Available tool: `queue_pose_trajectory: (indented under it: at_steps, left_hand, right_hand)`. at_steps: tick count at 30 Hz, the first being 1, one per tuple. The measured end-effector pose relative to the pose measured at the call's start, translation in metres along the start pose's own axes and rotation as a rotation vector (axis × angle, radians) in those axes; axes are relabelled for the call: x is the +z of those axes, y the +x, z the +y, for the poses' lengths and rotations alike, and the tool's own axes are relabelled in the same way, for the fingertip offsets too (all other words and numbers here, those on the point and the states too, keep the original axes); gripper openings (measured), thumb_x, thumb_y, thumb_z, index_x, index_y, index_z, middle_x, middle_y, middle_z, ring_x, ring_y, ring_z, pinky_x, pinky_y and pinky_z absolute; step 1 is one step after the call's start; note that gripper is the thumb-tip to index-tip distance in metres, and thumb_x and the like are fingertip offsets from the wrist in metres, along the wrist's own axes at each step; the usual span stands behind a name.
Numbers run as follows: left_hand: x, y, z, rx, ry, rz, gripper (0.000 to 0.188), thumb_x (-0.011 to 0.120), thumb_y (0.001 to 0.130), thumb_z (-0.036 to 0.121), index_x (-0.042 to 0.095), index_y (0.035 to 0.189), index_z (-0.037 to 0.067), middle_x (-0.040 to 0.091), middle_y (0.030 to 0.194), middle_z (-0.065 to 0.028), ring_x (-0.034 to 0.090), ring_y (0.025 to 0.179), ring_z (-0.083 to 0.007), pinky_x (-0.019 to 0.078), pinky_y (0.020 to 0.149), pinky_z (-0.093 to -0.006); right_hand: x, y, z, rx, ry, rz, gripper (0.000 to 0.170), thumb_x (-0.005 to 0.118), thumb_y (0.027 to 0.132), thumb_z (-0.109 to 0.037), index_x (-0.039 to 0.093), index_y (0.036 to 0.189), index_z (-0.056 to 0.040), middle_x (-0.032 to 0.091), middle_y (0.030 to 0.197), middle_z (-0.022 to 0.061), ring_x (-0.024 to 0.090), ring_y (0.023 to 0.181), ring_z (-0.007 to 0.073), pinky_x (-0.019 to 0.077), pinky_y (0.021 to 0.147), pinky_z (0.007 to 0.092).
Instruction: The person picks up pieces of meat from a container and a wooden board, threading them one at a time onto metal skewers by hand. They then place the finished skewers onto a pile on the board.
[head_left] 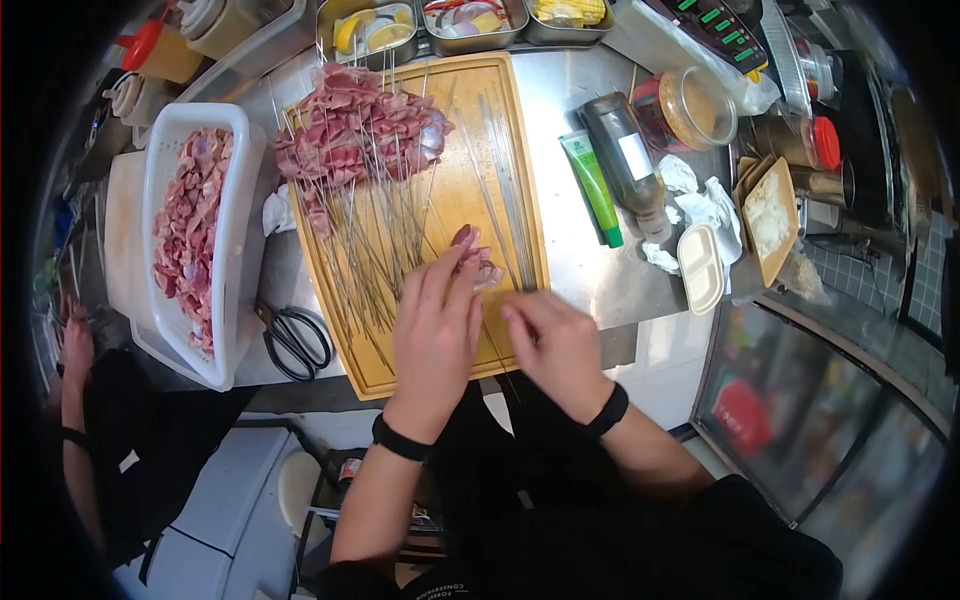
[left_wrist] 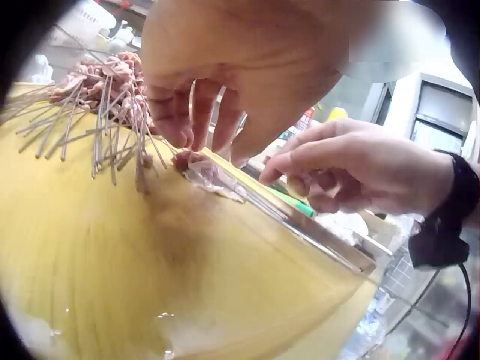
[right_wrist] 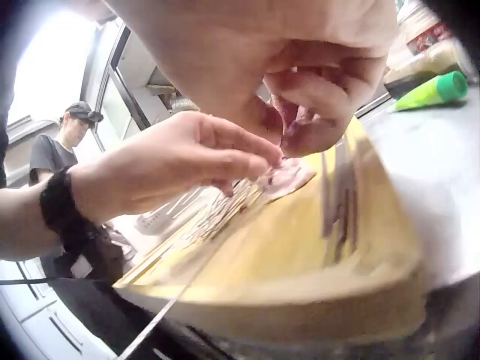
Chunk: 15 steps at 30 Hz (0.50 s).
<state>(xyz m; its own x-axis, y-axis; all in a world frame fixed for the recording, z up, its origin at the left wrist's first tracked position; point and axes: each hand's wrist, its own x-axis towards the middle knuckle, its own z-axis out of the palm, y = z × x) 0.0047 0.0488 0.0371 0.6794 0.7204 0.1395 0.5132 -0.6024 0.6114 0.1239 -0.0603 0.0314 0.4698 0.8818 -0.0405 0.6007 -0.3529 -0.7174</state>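
My left hand [head_left: 435, 320] pinches a small piece of raw meat [head_left: 488, 272] over the wooden cutting board [head_left: 462, 345]. A thin metal skewer [right_wrist: 161, 315] runs from that piece past the board's near edge. Close on the right of the meat is my right hand [head_left: 560, 345], its fingers curled with nothing visible between them. In the right wrist view its fingertips are just above the meat piece [right_wrist: 289, 180]. Several loaded skewers lie on the board's left, a pile of meat [head_left: 360, 125] at their far ends. Bare metal skewers [head_left: 515, 190] lie along the right side.
A white basket [head_left: 238, 250] of raw meat stands left of the board, with black-handled scissors [head_left: 295, 340] nearby. To the right are a green tube [head_left: 592, 188], a dark bottle [head_left: 622, 150] and crumpled tissue [head_left: 712, 210]. Another person [right_wrist: 64, 157] stands at the left.
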Motion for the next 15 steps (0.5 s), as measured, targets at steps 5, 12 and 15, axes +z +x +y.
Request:
queue_pose_trajectory:
  at_steps: [5, 12, 15]
  left_hand:
    - [0.014, 0.002, -0.005, 0.019, 0.037, -0.053, 0.031, 0.068, 0.084, -0.001, 0.069, 0.114, -0.001, 0.063, 0.119, -0.0109, 0.06, 0.105, -0.0291, 0.0526, 0.09, -0.0398]
    - [0.011, -0.005, -0.005, -0.001, -0.004, -0.046, 0.028, 0.07, 0.081, -0.004, 0.069, 0.108, 0.0, 0.064, 0.119, -0.0122, 0.06, 0.106, -0.0311, 0.052, 0.089, -0.0415]
    - [0.007, -0.007, 0.002, -0.051, -0.067, -0.011, 0.027, 0.07, 0.08, -0.006, 0.068, 0.107, 0.001, 0.064, 0.118, -0.0132, 0.061, 0.106, -0.0334, 0.0512, 0.091, -0.0422]
  right_hand:
    - [-0.005, 0.052, 0.008, 0.093, -0.168, -0.008, 0.009, 0.07, 0.091, -0.018, 0.068, 0.091, -0.0092, 0.068, 0.087, 0.0082, 0.07, 0.071, 0.0305, 0.0545, 0.06, 0.0399]
    - [0.004, 0.081, 0.004, 0.085, -0.406, -0.089, 0.011, 0.07, 0.087, -0.018, 0.068, 0.082, -0.008, 0.071, 0.075, 0.0123, 0.07, 0.067, 0.0336, 0.0555, 0.06, 0.0434]
    - [0.007, 0.083, 0.003, 0.112, -0.411, -0.088, 0.01, 0.07, 0.086, -0.016, 0.068, 0.08, -0.0079, 0.07, 0.072, 0.0143, 0.07, 0.067, 0.0354, 0.0554, 0.06, 0.0453]
